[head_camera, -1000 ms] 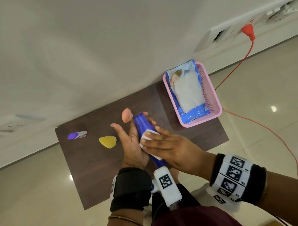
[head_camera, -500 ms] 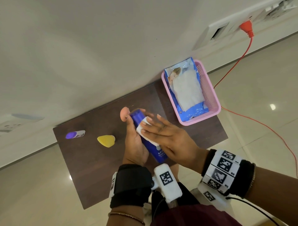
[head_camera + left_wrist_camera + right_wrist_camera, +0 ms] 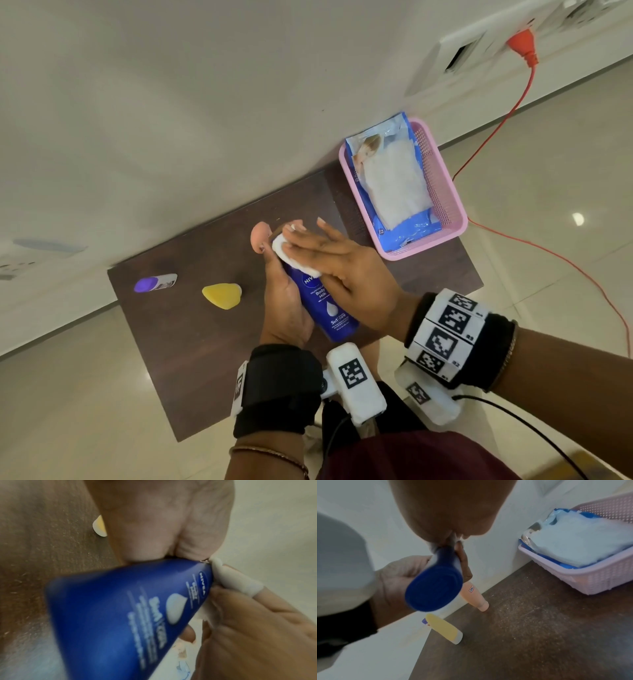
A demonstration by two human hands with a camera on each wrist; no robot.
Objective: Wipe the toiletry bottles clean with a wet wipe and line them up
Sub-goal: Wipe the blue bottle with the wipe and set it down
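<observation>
Left fingers (image 3: 274, 274) grip one blue bottle (image 3: 325, 308); flat right fingers (image 3: 308, 240) press one wipe (image 3: 291, 257).

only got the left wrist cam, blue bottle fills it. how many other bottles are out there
Observer: Three. A purple-capped bottle, a yellow bottle and a peach bottle stand spaced apart on the table.
Operator: where's the wipe pack
Observer: The wipe pack lies in the pink basket at the table's right end.
Operator: is the blue one resting on the table
Observer: No. The right wrist view shows the blue bottle with its base free in the air, held in the left hand.
</observation>
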